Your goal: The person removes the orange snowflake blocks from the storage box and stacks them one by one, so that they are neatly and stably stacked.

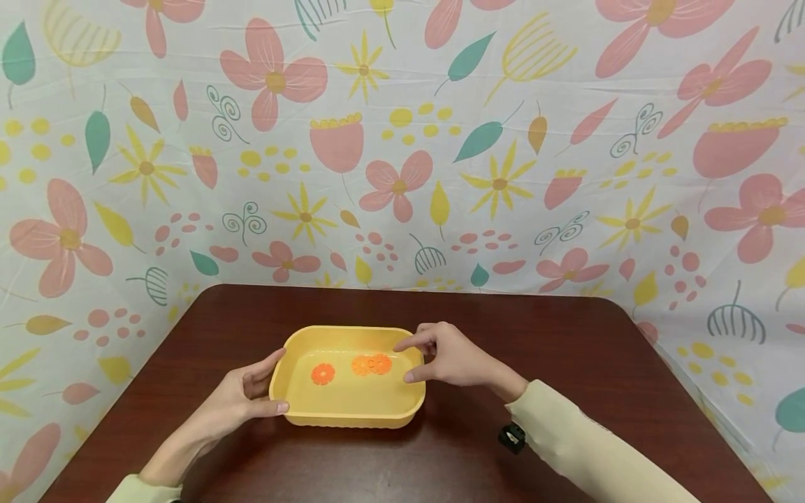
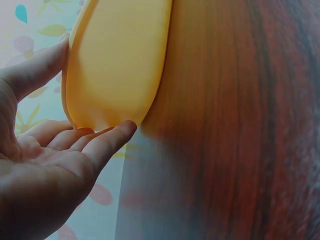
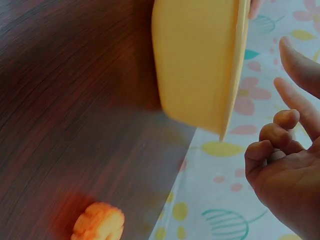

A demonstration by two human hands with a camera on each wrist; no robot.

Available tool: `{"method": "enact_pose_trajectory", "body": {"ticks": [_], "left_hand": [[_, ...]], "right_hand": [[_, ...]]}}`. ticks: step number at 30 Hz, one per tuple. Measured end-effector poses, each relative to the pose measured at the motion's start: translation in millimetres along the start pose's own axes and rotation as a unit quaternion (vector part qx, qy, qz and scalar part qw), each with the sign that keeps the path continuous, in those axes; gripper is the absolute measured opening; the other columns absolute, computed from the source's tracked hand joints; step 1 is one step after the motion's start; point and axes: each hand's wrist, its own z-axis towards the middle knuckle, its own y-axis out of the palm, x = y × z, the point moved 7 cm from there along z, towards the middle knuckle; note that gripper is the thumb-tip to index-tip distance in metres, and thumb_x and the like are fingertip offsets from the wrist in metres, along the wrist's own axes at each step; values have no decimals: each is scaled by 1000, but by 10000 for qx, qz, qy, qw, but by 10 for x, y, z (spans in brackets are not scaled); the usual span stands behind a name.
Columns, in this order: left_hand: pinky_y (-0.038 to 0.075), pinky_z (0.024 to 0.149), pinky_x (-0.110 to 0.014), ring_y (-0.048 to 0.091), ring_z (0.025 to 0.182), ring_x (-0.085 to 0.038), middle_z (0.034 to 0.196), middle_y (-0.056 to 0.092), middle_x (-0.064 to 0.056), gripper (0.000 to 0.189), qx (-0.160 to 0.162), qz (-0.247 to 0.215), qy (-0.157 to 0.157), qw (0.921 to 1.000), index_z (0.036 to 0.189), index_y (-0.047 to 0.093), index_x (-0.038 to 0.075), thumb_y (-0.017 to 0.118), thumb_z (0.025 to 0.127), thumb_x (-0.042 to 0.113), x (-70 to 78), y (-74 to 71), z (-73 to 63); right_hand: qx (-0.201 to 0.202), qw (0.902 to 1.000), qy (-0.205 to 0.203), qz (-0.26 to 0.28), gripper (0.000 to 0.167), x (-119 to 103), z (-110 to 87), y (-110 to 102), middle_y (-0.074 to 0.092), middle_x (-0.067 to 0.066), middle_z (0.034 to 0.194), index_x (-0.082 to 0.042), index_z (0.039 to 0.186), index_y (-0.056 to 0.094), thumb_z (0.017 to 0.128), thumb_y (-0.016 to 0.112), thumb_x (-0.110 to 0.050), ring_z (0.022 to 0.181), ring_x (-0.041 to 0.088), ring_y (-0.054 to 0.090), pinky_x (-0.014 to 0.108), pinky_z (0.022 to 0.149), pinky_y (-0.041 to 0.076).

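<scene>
A shallow yellow tray (image 1: 352,420) sits on the dark wooden table. My left hand (image 1: 235,395) holds its left end, thumb on the near rim and fingers along the far left wall; the left wrist view shows the fingertips against the tray (image 2: 120,60). Inside lie three orange scalloped round pieces: one piece (image 1: 323,374) on the left, two others (image 1: 380,364) overlapping right of the middle. Over the tray's right rim is my right hand (image 1: 455,358), thumb and index finger apart, other fingers bent, with nothing between them.
Another orange scalloped piece (image 3: 100,222) lies on the tabletop (image 3: 75,100) in the right wrist view; the head view does not show it. A flower-printed cloth (image 1: 402,140) hangs behind and beside the table. A small black device (image 1: 511,438) is at my right wrist.
</scene>
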Motion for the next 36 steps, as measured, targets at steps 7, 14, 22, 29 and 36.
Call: {"method": "enact_pose_trajectory", "body": {"ticks": [7, 14, 22, 29, 36], "left_hand": [[55, 97, -32, 45, 142, -46, 166, 28, -28, 97, -1, -48, -30, 10000, 166, 17, -3, 79, 92, 1, -18, -3, -2], [55, 97, -32, 45, 142, -46, 165, 29, -28, 97, 15, -52, -20, 10000, 166, 18, -3, 79, 92, 0, -19, -5, 4], [55, 97, -32, 44, 142, -47, 165, 29, -28, 96, 35, -36, -27, 10000, 166, 18, -3, 79, 92, 1, -8, -8, 13], [56, 96, -32, 45, 141, -47, 165, 29, -29, 96, 34, -35, -23, 10000, 166, 18, -4, 79, 92, 0, -6, -10, 14], [55, 97, -31, 44, 142, -48, 165, 27, -29, 96, 25, 34, 46, 10000, 166, 18, -5, 79, 92, 0, 2, -4, 17]], "right_hand": [[-174, 9997, -159, 7, 40, -96, 183, 182, 47, -1, 76, -16, 121, 81, 83, 92, -19, 71, 14, 41, 27, 66, 35], [-329, 9992, -200, -65, 39, -98, 347, 361, 47, 2, 74, -11, 120, 81, 83, 92, -12, 71, 10, 41, 26, 68, 35], [-509, 9984, -226, 41, 41, -90, 504, 527, 40, 0, 66, -2, 119, 79, 80, 93, -7, 61, 8, 34, 24, 61, 31], [-608, 9979, -172, -171, 45, -57, 611, 622, 35, -7, 63, 0, 119, 79, 78, 95, -8, 58, 7, 29, 23, 59, 30], [-726, 9967, 94, -347, 50, 18, 679, 669, 37, -4, 61, -2, 122, 79, 76, 96, -7, 57, 8, 30, 23, 58, 31]]}}
